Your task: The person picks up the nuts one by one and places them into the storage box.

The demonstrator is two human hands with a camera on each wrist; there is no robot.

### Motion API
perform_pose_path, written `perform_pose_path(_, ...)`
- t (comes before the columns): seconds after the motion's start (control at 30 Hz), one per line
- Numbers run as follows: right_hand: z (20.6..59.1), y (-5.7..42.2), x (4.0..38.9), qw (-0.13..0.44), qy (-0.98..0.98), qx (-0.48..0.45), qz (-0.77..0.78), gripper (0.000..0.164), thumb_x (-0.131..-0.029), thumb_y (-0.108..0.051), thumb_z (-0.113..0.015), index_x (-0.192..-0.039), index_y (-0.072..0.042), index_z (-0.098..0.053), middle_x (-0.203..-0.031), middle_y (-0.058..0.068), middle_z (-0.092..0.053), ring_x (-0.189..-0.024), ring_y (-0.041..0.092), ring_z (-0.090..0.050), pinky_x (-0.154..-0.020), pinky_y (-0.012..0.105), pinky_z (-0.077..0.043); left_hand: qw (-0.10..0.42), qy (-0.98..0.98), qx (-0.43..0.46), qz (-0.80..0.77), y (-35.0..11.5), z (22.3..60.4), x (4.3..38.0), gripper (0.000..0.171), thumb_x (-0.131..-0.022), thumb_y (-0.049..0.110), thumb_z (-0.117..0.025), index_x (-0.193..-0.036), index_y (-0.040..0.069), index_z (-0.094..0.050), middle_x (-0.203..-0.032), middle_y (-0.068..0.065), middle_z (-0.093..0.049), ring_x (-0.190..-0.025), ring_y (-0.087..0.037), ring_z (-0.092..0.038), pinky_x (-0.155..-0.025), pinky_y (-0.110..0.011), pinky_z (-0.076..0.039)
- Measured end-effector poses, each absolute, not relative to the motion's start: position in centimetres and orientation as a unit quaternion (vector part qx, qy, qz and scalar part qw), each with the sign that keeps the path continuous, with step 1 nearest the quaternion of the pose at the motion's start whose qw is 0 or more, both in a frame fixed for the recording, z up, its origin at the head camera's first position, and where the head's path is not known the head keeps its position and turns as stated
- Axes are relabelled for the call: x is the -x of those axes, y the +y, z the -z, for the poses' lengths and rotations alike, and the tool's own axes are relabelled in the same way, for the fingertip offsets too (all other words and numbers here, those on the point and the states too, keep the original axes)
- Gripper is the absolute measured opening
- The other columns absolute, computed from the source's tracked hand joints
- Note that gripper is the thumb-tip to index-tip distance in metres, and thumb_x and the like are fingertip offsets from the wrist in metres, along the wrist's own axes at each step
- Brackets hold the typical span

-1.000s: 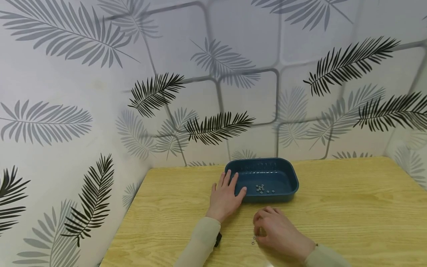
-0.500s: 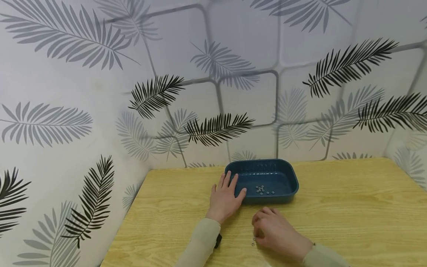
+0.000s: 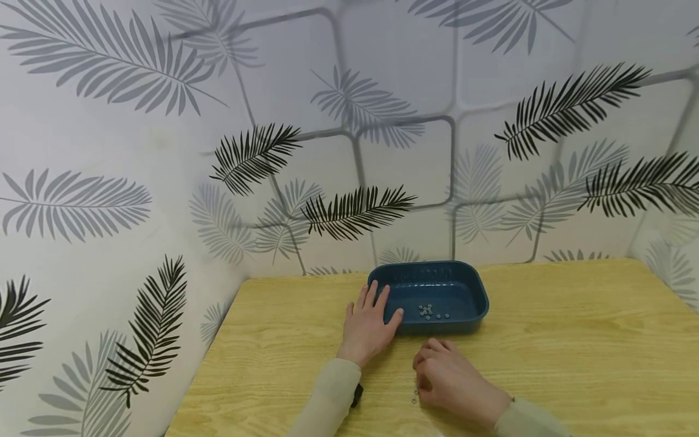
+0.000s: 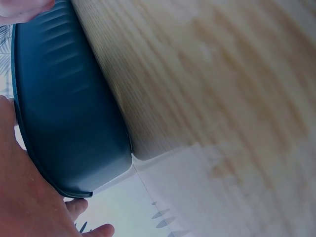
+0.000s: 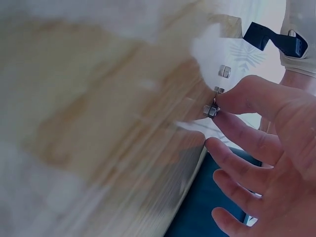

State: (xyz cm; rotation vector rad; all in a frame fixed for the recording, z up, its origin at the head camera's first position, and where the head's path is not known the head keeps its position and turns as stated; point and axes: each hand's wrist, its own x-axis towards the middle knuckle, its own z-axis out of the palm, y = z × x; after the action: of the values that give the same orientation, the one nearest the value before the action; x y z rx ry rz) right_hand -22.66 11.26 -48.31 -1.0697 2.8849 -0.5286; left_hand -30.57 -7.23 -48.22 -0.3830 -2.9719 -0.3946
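Observation:
In the head view my left hand (image 3: 366,328) rests with spread fingers over the left rim of a blue tray (image 3: 439,328). Several small metal nuts (image 3: 426,311) lie on the tray's floor. In front of the tray, low over the table, my right hand (image 3: 453,379) has thumb and index fingertip brought together. The right wrist view shows a hex nut (image 5: 211,110) pinched between those tips, the other fingers (image 5: 237,190) loosely bent. Two more nuts lie beside the thumb, one a little farther off (image 5: 224,71).
A light wood-grain table (image 3: 573,340) carries the tray, which stands near the back edge. Behind it rises a wall (image 3: 404,164) with a leaf pattern. A black band with a small device (image 5: 276,39) sits on the left wrist.
My right hand has shifted slightly left at the loose nuts, its fingertips staying close to the table. The left hand and the tray keep their places.

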Motion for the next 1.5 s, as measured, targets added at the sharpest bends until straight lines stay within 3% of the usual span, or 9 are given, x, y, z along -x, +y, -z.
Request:
perform_pose_path(0.37,47.8,11.6,22.7,0.0,0.92,0.335,0.202,0.011,-0.076,-0.021,-0.077,-0.068,-0.027,-0.072,-0.099,-0.008,-0.066,-0.102,0.018,-0.05,-0.091,0.054,-0.041,0.066,-0.981,0.128,0.13,-7.2,48.2,30.5,0.067,-0.101,0.059,-0.037,-0.157,0.024,-0.029,-0.163,-0.004,-0.018,-0.149,-0.024,-0.013,-0.113,-0.057,-0.022)
perform_pose_path(0.7,46.3,12.3,22.5,-0.06,0.916,0.333,0.216,0.016,-0.075,-0.019,-0.078,-0.066,-0.029,-0.069,-0.102,-0.003,-0.068,-0.104,0.022,-0.052,-0.085,0.051,-0.043,0.065,-0.981,0.126,0.131,-7.2,48.3,30.3,0.066,-0.101,0.058,-0.038,-0.157,0.024,-0.029,-0.163,-0.004,-0.018,-0.149,-0.026,-0.014,-0.113,-0.058,-0.022)
perform_pose_path(1.17,44.5,13.3,23.1,-0.114,0.924,0.306,0.197,0.017,-0.076,-0.019,-0.078,-0.069,-0.032,-0.069,-0.103,-0.007,-0.068,-0.104,0.022,-0.054,-0.089,0.056,-0.043,0.06,-0.983,0.133,0.112,-7.3,48.4,30.7,0.066,-0.101,0.06,-0.034,-0.158,0.026,-0.027,-0.163,-0.003,-0.017,-0.149,-0.024,-0.012,-0.113,-0.058,-0.022)
perform_pose_path(1.5,43.3,13.9,23.6,-0.133,0.924,0.291,0.211,0.016,-0.077,-0.017,-0.079,-0.071,-0.03,-0.07,-0.106,-0.002,-0.069,-0.106,0.025,-0.055,-0.092,0.06,-0.04,0.055,-0.983,0.134,0.114,-7.3,48.1,30.6,0.067,-0.101,0.061,-0.033,-0.158,0.027,-0.027,-0.164,-0.002,-0.015,-0.15,-0.023,-0.011,-0.113,-0.058,-0.021)
